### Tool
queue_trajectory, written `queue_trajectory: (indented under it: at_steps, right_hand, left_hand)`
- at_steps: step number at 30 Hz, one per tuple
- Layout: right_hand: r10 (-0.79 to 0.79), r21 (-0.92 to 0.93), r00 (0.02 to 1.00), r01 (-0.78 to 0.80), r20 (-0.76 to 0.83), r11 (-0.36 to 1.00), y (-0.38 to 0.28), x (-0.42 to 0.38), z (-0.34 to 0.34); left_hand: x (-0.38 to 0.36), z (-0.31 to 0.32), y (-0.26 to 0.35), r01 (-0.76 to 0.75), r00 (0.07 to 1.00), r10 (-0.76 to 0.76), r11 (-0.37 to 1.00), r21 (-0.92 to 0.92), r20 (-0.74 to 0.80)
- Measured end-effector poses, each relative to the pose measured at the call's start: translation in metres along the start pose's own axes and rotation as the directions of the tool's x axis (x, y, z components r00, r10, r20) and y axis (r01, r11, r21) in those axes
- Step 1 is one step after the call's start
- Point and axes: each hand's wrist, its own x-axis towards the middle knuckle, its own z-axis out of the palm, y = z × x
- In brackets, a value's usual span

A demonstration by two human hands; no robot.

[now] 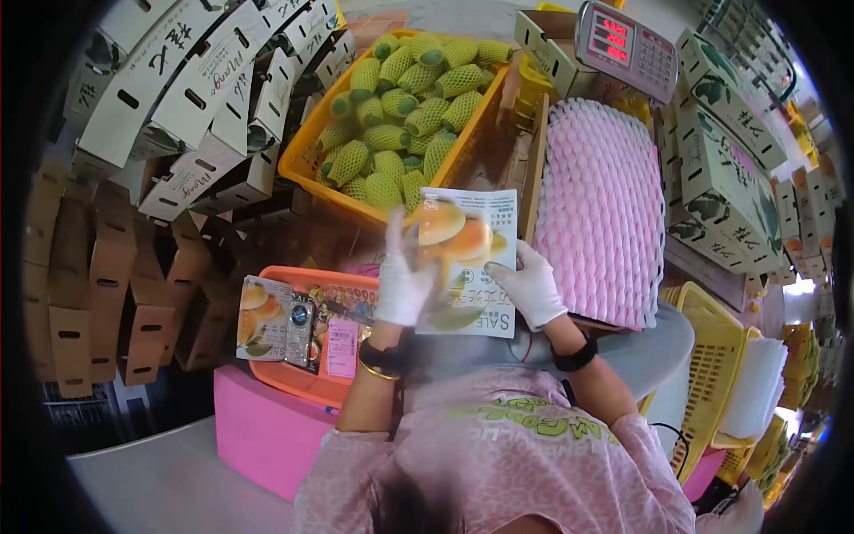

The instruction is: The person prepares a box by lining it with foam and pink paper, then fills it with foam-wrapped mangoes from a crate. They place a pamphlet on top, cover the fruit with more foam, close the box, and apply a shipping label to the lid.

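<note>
A printed leaflet (463, 240) with pictures of yellow mangoes is held up in front of my body. My right hand (531, 287), in a white glove, is closed on its right edge, the thumb lying over the front. At the left edge is my left hand (405, 276), also gloved and slightly blurred; its fingers are stretched upward and apart, with the thumb near the sheet. Beyond the leaflet, a yellow crate (307, 178) holds many mangoes (387, 137) in green foam nets. Right of it, pink and white foam netting (600, 214) fills a box.
An orange basket (302, 383) at the left holds another mango leaflet (262, 316) and small items, above a pink box (267, 436). A scale (627, 49) with red digits stands at the top right. Cartons (205, 98) are stacked left; yellow crates (707, 365) stand right.
</note>
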Motion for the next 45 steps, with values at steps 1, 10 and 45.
queue_trajectory:
  at_steps: [1, 10, 45]
  right_hand:
    - [-0.094, -0.338, 0.988, 0.046, -0.126, 0.94, 0.0, -0.004, 0.005]
    - [-0.483, -0.407, 0.857, 0.512, 0.181, 0.756, 0.005, -0.03, 0.024]
    - [-0.566, -0.66, 0.808, 0.515, 0.162, 0.547, 0.005, -0.026, 0.019]
  left_hand:
    - [0.0, -0.005, -0.01, -0.223, 0.974, 0.205, 0.932, 0.286, 0.092]
    - [-0.024, 0.007, 0.0, -0.039, 0.979, 0.008, 0.988, 0.146, 0.204]
    - [-0.023, 0.0, 0.008, 0.168, 0.985, -0.164, 0.982, 0.09, -0.05]
